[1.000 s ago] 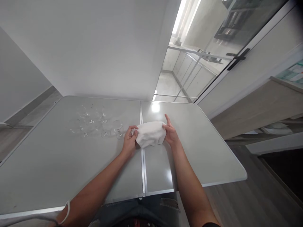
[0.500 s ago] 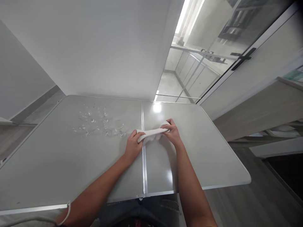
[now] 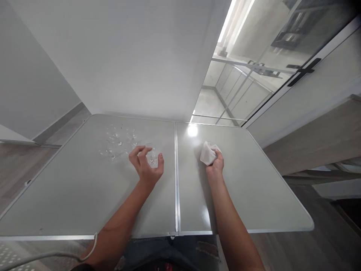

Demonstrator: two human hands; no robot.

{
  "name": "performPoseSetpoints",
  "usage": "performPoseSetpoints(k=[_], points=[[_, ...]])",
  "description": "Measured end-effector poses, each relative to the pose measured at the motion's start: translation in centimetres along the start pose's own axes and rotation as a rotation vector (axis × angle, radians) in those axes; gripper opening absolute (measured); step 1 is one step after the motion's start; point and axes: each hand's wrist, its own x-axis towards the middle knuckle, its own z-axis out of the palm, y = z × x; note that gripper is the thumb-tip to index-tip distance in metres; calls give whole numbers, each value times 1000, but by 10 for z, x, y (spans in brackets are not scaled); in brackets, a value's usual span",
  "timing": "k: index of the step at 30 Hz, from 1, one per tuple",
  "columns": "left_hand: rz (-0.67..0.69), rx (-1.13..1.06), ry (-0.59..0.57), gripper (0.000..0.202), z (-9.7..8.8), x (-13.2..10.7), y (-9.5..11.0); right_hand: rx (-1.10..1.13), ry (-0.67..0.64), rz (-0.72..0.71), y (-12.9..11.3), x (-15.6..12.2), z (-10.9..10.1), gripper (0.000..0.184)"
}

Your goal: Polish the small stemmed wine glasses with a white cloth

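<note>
Several clear stemmed glasses [image 3: 118, 143] stand grouped on the left half of the table; their outlines are faint. My left hand [image 3: 146, 163] hovers over the near right side of this group, fingers curved and thumb apart, with nothing in its grasp. Between its thumb and fingers a glass [image 3: 152, 159] shows behind, and I cannot tell whether the hand touches it. On the right half, my right hand [image 3: 216, 163] grips a bunched white cloth [image 3: 208, 153], thumb on top and the other fingers mostly hidden.
A pale folding table [image 3: 84, 195] has a metal seam [image 3: 176, 180] down its middle. A white wall [image 3: 135, 67] rises behind it. At the right stands a glass-paned door with a black handle [image 3: 304, 70]. A pale cable [image 3: 56, 255] runs by my left forearm.
My left hand has let go of the cloth and moved left to the glasses, opening. The cloth, stretched between both hands before, is now bunched in my right hand, slightly further right.
</note>
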Motion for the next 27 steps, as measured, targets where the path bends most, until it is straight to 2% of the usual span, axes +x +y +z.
performPoseSetpoints(k=[2,4,6,9,12,15,17,19,21,22,24,27], points=[[-128,4,-125,58,3,2,3,-1,-156,38,4,-4,1,30],[-214,-7,-224,60,6,0,7,-27,-260,23,7,-8,3,29],[-255,-41,-275,57,10,-4,10,-42,-306,3,8,-13,4,32],[-322,-123,-289,59,16,-13,8,-61,-289,-16,4,-22,8,35],[-477,-218,-334,67,23,-22,0,-156,-347,-115,-3,-35,12,32],[-580,-323,-461,58,31,-27,-9,-334,-503,-304,-9,-54,14,28],[-515,-402,-552,56,34,-29,-14,-483,-677,-453,-11,-69,15,25],[-351,-421,-629,58,35,-30,-17,-603,-933,-598,-12,-81,16,22],[-174,-347,-654,58,34,-32,-18,-690,-1153,-738,-13,-88,17,23],[-104,-293,-649,57,34,-32,-19,-732,-1218,-805,-14,-90,18,24],[4,-190,-624,55,33,-33,-19,-802,-1268,-912,-16,-89,18,28],[99,-95,-596,50,33,-34,-18,-831,-1282,-951,-17,-86,15,28]])
